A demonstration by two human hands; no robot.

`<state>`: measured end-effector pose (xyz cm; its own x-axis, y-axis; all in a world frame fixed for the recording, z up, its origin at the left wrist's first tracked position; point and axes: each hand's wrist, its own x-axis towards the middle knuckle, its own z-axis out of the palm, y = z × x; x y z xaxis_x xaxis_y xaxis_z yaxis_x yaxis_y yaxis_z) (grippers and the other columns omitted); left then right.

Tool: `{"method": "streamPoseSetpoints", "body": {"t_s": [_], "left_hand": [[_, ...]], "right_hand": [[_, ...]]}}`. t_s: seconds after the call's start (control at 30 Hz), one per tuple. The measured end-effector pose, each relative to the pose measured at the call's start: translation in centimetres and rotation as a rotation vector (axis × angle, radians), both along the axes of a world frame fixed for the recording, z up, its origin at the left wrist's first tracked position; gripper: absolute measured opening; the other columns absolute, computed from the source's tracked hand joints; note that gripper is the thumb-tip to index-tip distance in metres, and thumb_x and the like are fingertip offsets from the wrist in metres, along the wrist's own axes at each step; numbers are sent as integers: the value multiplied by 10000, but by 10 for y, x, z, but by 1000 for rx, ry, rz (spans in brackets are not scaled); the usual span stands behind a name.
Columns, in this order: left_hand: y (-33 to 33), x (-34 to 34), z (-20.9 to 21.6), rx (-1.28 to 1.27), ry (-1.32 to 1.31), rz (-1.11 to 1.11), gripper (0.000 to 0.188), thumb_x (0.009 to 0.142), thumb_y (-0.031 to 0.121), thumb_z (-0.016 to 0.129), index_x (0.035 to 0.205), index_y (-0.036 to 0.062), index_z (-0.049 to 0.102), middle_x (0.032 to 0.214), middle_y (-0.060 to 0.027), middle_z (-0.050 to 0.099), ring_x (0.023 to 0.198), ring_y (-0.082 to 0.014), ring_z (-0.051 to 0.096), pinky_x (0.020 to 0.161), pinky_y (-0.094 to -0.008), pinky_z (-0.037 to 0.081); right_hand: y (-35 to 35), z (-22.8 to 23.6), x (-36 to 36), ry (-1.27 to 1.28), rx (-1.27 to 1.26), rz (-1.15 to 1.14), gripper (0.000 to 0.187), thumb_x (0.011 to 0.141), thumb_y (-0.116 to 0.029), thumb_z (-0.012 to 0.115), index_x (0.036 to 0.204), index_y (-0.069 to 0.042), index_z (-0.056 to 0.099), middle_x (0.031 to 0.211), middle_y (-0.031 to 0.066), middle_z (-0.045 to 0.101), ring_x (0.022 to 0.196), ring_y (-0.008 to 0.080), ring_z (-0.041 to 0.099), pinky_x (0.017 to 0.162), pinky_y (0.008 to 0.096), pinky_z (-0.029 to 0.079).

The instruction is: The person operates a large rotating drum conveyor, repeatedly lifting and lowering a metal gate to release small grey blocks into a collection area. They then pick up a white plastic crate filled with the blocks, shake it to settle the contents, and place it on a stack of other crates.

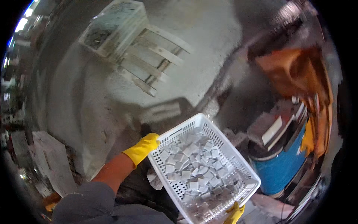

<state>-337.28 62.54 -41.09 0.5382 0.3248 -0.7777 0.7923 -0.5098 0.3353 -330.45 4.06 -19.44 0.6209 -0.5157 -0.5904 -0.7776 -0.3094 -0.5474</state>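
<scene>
A: Where's the basket?
B: The basket (pixel 233 153) is in front of the person's body, low in the view, slanting so that one corner points away. It's white plastic, with slotted walls and a floor full of square holes.
A: What's in it?
B: A loose heap of small pieces (pixel 199 168), grey and squarish, lying at all angles. They're thickest in the middle, and bare holes show along the left side.
A: And the left hand?
B: The left hand (pixel 143 148), in a yellow glove, is closed over the rim at the left corner, fingers bent. A dark sleeve (pixel 87 198) covers the upper arm.
A: The right hand?
B: The right hand (pixel 235 213), gloved in yellow too, has its fingers hooked over the near right rim. The lower edge cuts it off, so I can't tell how the rest sits.
A: Is the basket resting on anything?
B: I can't tell; its underside is hidden.
A: What's around it?
B: A blue drum (pixel 279 168) just to the right, with an orange sheet (pixel 294 74) beyond. Farther off, a slatted pallet (pixel 167 55) lies on the floor (pixel 209 30), with a pale bin (pixel 130 35) at its left end.
</scene>
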Motion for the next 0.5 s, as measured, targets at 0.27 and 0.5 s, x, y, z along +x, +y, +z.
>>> {"method": "streamPoseSetpoints", "body": {"t_s": [0.27, 0.5], "left_hand": [[-5, -32, -7, -13, -112, 258, 420, 956, 328, 669, 1294, 83, 714, 1298, -236, 701, 1246, -423, 643, 1072, -505, 490], [-23, -70, -23, 22, -466, 482, 427, 952, 316, 647, 1316, 100, 700, 1342, -231, 681, 1273, -414, 626, 1073, -482, 492]], "right_hand": [[98, 77, 80, -122, 108, 133, 390, 950, -59, 644, 1331, -62, 563, 652, 0, 506, 467, 132, 498, 416, 308, 442], [130, 134, 85, -413, 243, 530, 434, 937, -135, 675, 1353, -56, 581, 761, 13, 557, 560, 132, 535, 499, 298, 463]]}}
